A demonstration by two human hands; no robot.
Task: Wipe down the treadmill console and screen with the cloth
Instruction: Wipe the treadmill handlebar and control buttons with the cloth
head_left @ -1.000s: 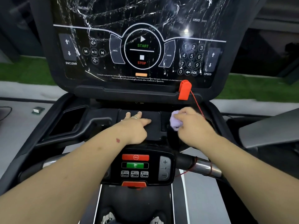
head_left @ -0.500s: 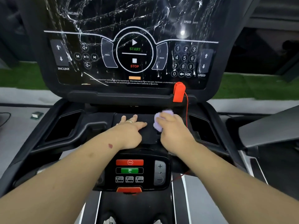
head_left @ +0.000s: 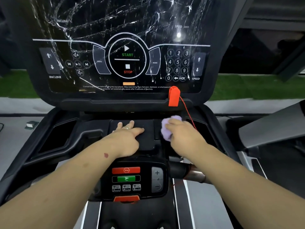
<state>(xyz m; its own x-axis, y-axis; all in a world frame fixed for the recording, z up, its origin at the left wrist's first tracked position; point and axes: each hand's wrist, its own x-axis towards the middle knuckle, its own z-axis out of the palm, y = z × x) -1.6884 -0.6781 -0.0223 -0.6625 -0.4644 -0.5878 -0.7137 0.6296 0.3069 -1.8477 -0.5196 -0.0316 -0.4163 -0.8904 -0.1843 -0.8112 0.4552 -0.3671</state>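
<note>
The black treadmill console (head_left: 92, 129) fills the middle of the view. Above it stands the dark screen (head_left: 125, 63), streaked with white smears and showing START and STOP. My right hand (head_left: 183, 134) grips a crumpled lilac cloth (head_left: 165, 131) and holds it against the console shelf right of centre. My left hand (head_left: 127, 138) lies flat on the middle pad of the shelf, fingers straight, a ring on one finger.
A red safety key (head_left: 174, 96) clips onto the ledge under the screen, its red cord (head_left: 188, 111) running down past the cloth. A lower control panel (head_left: 126, 179) with red and green buttons sits between my forearms. A handlebar (head_left: 193, 172) passes under my right arm. Cup recesses (head_left: 56, 138) flank the shelf.
My right hand with the cloth swept left across the shelf, then came back to the right. The left hand stayed on the pad. The view shifted slightly.
</note>
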